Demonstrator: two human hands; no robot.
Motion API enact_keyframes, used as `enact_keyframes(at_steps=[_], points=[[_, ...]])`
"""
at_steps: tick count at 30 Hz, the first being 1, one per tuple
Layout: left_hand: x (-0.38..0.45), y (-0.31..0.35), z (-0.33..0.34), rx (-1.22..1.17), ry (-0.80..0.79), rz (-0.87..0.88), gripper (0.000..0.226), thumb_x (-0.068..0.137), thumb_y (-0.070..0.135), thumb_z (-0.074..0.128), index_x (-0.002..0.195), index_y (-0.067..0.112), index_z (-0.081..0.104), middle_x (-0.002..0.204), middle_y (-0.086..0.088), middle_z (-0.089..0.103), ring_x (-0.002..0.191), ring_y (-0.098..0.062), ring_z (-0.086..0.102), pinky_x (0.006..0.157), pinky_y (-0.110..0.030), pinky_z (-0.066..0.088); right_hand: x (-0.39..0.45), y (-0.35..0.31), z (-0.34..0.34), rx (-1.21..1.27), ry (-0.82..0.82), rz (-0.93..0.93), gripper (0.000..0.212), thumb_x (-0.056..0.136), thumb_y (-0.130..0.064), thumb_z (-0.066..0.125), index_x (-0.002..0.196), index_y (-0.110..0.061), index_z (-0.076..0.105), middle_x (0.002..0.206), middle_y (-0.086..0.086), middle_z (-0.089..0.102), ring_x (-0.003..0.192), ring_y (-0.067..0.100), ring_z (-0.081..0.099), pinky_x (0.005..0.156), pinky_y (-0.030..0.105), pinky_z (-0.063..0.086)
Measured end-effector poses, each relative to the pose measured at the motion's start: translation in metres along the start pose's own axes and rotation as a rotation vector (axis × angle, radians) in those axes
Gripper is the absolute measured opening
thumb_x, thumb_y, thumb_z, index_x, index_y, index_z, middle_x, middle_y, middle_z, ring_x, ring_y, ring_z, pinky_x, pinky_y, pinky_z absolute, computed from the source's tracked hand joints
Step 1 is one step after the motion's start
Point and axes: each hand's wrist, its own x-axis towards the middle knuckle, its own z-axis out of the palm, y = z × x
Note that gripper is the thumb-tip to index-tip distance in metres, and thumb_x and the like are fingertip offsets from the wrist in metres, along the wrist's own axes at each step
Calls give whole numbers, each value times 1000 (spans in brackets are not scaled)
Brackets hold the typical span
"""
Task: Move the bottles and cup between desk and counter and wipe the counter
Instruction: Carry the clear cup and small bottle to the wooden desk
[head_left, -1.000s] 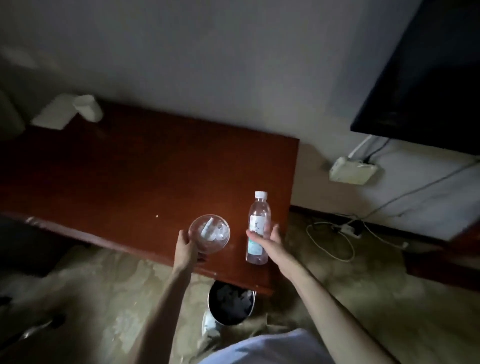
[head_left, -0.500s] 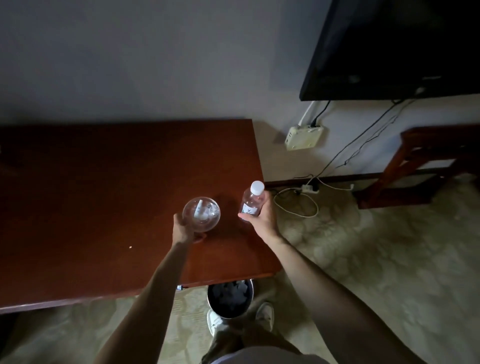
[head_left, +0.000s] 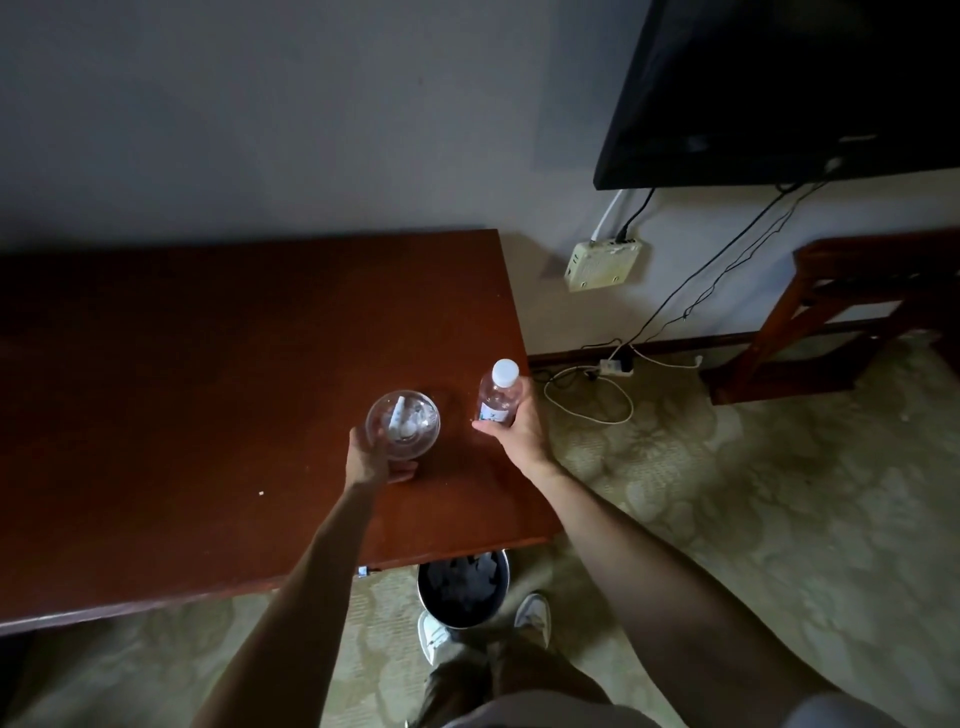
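Your left hand (head_left: 375, 457) is wrapped around the cup (head_left: 403, 425) and your right hand (head_left: 515, 427) around the bottle (head_left: 500, 399). Since a second ago both have risen off the desk (head_left: 208, 395); carrying to the counter looks next.

The bin (head_left: 464, 587) sits half hidden under the desk (head_left: 208, 389) edge.

dark red-brown wooden surface (head_left: 208, 389) against the wall, mostly bare. one small white speck (head_left: 261, 493) near front edge. patterned carpet floor (head_left: 753, 493) carries a round bin (head_left: 462, 590) under the surface's corner.
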Motion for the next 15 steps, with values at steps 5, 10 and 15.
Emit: enact_keyframes(at_steps=[5,10,15], points=[[-13,-2,-10,141,65,-50,69,92,56,54,145,23,25,109,-17,68,68,-25,72,49,-31,58,-5,15,-7,-49,4,29,86,57,-4,89,127,-11,40,127,3,50,115,14,52,91,12,38],[-32,-23,-22,142,126,21,65,91,53,57,132,5,41,100,-24,71,56,-18,65,42,-21,48,-32,42,-40,-82,71,94,78,65,-10,85,130,-13,42,124,-1,51,114,14,51,97,28,44],[-82,-40,17,164,85,186,35,86,50,61,100,18,54,89,-10,69,68,-25,65,58,-33,52,-89,81,-98,11,243,233,37,83,-11,72,116,-7,57,110,6,63,96,18,62,74,13,49]])
